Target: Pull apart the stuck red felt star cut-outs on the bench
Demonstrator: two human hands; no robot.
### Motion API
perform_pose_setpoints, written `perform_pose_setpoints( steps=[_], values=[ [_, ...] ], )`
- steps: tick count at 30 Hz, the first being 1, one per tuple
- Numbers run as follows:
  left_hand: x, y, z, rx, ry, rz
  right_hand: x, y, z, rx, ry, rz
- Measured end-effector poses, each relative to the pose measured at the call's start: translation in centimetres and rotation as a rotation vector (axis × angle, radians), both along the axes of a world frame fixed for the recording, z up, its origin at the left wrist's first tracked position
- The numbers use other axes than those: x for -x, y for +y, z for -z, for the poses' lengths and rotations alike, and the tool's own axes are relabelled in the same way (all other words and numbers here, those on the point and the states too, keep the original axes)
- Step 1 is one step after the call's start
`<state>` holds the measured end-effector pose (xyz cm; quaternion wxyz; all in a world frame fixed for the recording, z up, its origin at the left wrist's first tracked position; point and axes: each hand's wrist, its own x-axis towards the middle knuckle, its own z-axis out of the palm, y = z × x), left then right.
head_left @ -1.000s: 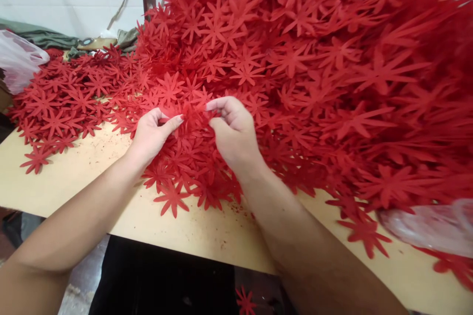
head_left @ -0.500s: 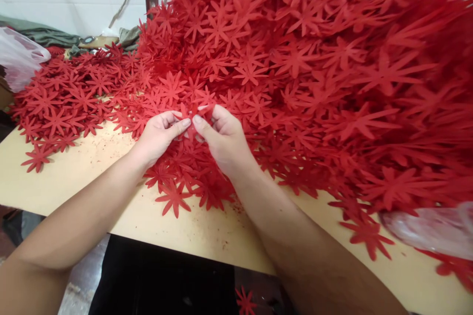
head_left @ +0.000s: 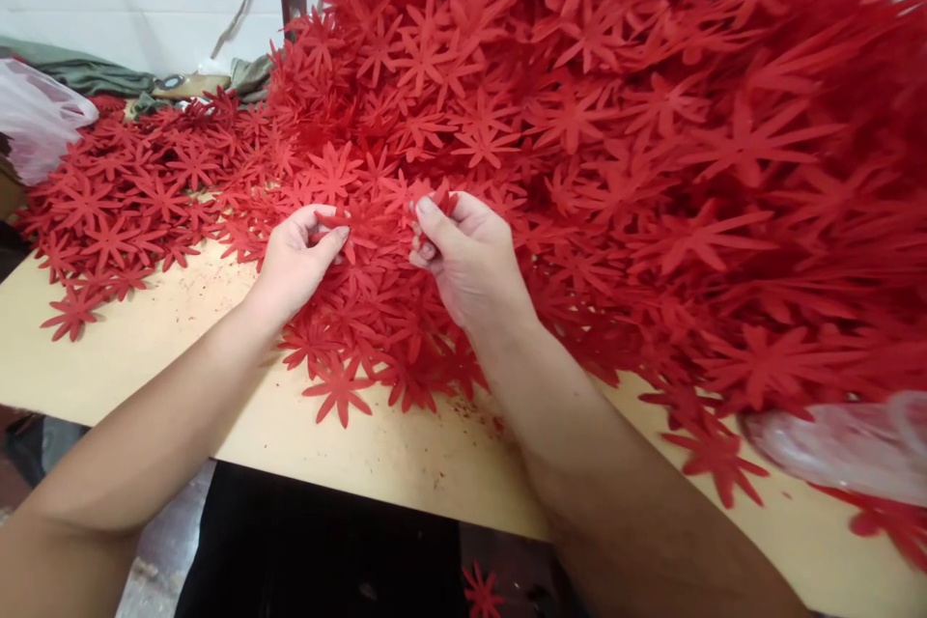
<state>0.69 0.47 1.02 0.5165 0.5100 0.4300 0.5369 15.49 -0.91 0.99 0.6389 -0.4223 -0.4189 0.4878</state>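
Note:
My left hand (head_left: 300, 251) is closed, its thumb and fingers pinching a red flower-shaped cutout (head_left: 354, 224) with narrow petals. To the right, my right hand (head_left: 467, 246) pinches another piece of red petal material (head_left: 443, 203) between thumb and fingers; most of that piece is hidden by the hand. A gap separates the two hands. Beneath and behind them spreads a big heap of the same red flower cutouts (head_left: 478, 140). One cutout (head_left: 339, 390) lies at the heap's near edge, below the hands.
A lower pile of red cutouts (head_left: 108, 203) covers the table's left side. Plastic bags lie at the far left (head_left: 43, 121) and right (head_left: 847, 439). Red crumbs dot the pale tabletop (head_left: 304, 435). One cutout (head_left: 482, 589) is below the table edge.
My hands have drawn apart: the right moved to the right, the left slightly to the left. Each now pinches red material separately, where before they met at one spot.

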Motion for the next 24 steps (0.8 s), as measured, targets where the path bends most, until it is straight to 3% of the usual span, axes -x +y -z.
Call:
perform_pose_setpoints(
  steps=[7, 13, 18, 21, 24],
  values=[
    [-0.1, -0.4, -0.2, 0.034, -0.057, 0.084, 0.3, -0.4, -0.2, 0.045, -0.190, -0.130],
    [-0.5, -0.4, -0.3, 0.039, -0.009, 0.058, 0.6, -0.6, -0.4, 0.045, -0.193, -0.017],
    [0.1, 0.0, -0.4, 0.031, -0.065, -0.062, -0.8, 0.3, -0.1, 0.068, -0.111, 0.150],
    [0.5, 0.3, -0.4, 0.002, -0.060, -0.063, -1.6, 0.7, -0.1, 0.108, -0.046, 0.138],
    [0.3, 0.1, -0.4, 0.004, -0.032, -0.017, -1.3, 0.3, -0.4, 0.058, -0.139, 0.071]
  ],
)
